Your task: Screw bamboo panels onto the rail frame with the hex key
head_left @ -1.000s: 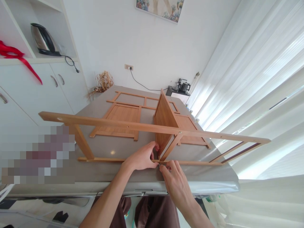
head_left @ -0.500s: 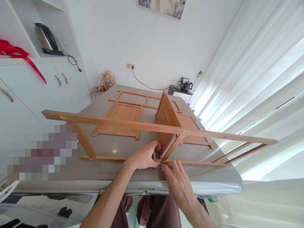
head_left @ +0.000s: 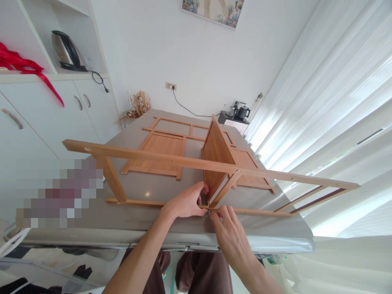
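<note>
Your left hand point(head_left: 187, 202): clamped on the wooden frame point(head_left: 199, 164), near side. Your right hand point(head_left: 228, 223): pinching a small metal piece point(head_left: 209, 212).

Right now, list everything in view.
Table: one, grey, centre
Frame: one, brown, table front
Board: one, brown, behind frame
Panels: two, brown, tabletop
Flat frame: one, brown, far table
Metal bit: one, silvery, at frame
Kettles: two, silver left, black right
Ribbon: one, red, left
Cabinet: one, white, left
Dried plant: one, tan, left
Picture: one, multicoloured, top
Curtain: one, white, right
Trousers: one, brown, below
Left hand: one, bare, at frame
Right hand: one, bare, at metal bit
</note>
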`<state>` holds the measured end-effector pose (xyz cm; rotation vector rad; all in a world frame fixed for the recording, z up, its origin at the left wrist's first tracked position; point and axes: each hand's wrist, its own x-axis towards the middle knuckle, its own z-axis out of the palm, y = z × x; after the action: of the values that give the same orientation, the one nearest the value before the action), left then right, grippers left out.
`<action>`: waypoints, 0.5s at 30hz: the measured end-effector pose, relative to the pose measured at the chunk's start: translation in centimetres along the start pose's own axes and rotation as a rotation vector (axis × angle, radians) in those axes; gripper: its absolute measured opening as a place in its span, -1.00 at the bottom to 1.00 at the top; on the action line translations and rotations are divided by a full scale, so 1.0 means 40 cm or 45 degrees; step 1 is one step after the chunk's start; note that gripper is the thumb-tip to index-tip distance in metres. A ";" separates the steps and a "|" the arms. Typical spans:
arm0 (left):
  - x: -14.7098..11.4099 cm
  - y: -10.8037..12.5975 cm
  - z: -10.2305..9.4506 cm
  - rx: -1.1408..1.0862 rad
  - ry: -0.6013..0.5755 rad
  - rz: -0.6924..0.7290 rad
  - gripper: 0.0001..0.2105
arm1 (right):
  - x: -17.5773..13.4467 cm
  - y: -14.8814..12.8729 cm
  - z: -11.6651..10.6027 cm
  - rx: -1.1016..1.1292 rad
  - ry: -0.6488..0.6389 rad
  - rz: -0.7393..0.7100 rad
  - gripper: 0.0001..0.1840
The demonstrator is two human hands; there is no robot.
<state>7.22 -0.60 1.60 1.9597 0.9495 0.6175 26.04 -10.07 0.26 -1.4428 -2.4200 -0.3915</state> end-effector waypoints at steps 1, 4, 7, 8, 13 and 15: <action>0.000 -0.002 0.001 -0.001 0.002 0.002 -0.56 | 0.001 0.000 -0.002 -0.002 0.009 -0.007 -0.67; 0.001 -0.005 0.001 0.003 0.005 0.001 -0.56 | 0.006 -0.003 -0.005 -0.005 0.032 -0.018 -0.69; 0.000 -0.007 0.001 0.010 0.012 -0.001 -0.56 | 0.010 -0.009 -0.005 -0.022 0.034 -0.017 -0.74; 0.000 -0.007 0.001 0.010 0.009 -0.004 -0.56 | 0.012 -0.011 -0.005 -0.027 0.031 -0.017 -0.75; 0.000 -0.004 0.000 -0.007 -0.007 -0.011 -0.54 | 0.016 -0.014 -0.001 -0.030 0.016 -0.003 -0.79; -0.001 -0.003 0.000 -0.006 0.002 -0.008 -0.55 | 0.013 -0.008 0.003 -0.018 0.011 0.001 -0.80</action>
<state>7.15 -0.58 1.50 1.9517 0.9537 0.6169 25.51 -9.75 0.33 -1.4448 -2.4147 -0.4150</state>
